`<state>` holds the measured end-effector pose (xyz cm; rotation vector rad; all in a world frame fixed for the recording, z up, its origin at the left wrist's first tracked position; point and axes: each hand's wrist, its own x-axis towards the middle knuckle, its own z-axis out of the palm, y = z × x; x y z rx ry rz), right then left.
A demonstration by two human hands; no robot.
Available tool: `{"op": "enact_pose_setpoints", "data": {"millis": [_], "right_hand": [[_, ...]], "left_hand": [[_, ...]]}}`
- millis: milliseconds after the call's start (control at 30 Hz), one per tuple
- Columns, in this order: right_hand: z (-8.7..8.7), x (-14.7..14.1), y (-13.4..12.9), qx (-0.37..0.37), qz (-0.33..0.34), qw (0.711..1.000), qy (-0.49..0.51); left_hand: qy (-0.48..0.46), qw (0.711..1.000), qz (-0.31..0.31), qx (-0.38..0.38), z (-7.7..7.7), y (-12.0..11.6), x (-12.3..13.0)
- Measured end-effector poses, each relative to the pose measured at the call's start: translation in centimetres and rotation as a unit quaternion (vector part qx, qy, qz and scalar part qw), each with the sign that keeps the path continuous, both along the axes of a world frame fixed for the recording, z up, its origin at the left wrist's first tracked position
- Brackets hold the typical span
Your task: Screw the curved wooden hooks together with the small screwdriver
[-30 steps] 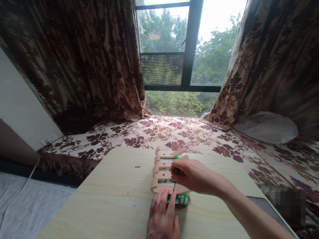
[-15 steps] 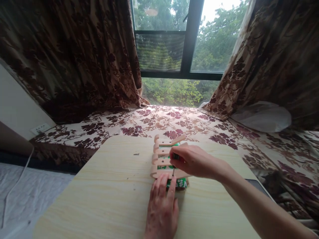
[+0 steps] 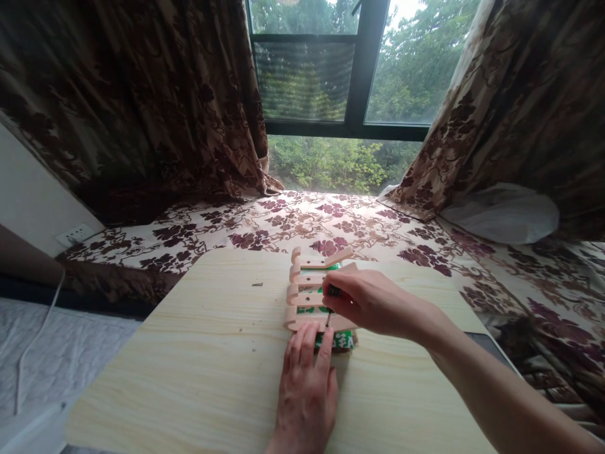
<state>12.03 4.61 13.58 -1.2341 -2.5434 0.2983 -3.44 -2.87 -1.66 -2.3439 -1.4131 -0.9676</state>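
Note:
My right hand is closed around the dark handle of a screwdriver. The thin shaft points down, its tip at a screw spot on the nearest slat of a pale wooden piece. This piece has several parallel slats with curved, rounded ends and dark screws or holes along them. Under it lies a green printed package, showing between the slats and at the near side. My left hand rests with fingers stretched out against the near slat, the index fingertip beside the screwdriver tip. My right fingers partly hide the slats' right side.
The pieces lie on a light wood-grain table. A few small screws and specks are scattered left of the slats. A dark flat device sits at the table's right edge. Beyond are a floral-covered ledge, curtains and a window.
The view has tilted slightly down, so everything sits a little higher in the frame. The screwdriver stays at the near slat, and both hands keep nearly the same place on the wooden piece.

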Motion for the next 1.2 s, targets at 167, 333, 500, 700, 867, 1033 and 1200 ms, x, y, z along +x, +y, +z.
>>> {"op": "enact_pose_setpoints", "data": {"millis": [167,333,500,700,867,1033,1200], "right_hand": [[-0.7,-0.05,0.16,0.005,-0.036,0.999,0.003],[-0.22,0.14,0.07,0.011,-0.001,1.0,0.0],[-0.44,0.36,-0.11,0.007,0.003,1.0,0.0],[-0.57,0.47,0.1,0.004,-0.039,0.999,-0.006],[0.12,0.42,-0.27,-0.001,0.009,1.0,-0.008],[-0.48,0.22,-0.12,0.008,-0.028,1.0,-0.012],[-0.03,0.29,-0.03,0.015,-0.019,1.0,-0.019]], "left_hand": [[0.005,1.0,0.002,0.009,0.08,-0.01,0.08],[0.015,1.0,0.012,0.013,0.27,-0.19,0.16],[0.027,1.0,0.014,-0.007,0.18,-0.34,0.13],[0.024,1.0,0.008,0.016,0.28,-0.07,0.0],[0.024,1.0,0.008,-0.001,0.53,-0.08,0.03],[0.019,1.0,0.008,-0.003,0.49,-0.06,0.07],[0.022,1.0,0.008,-0.006,0.4,-0.07,-0.02]]}}
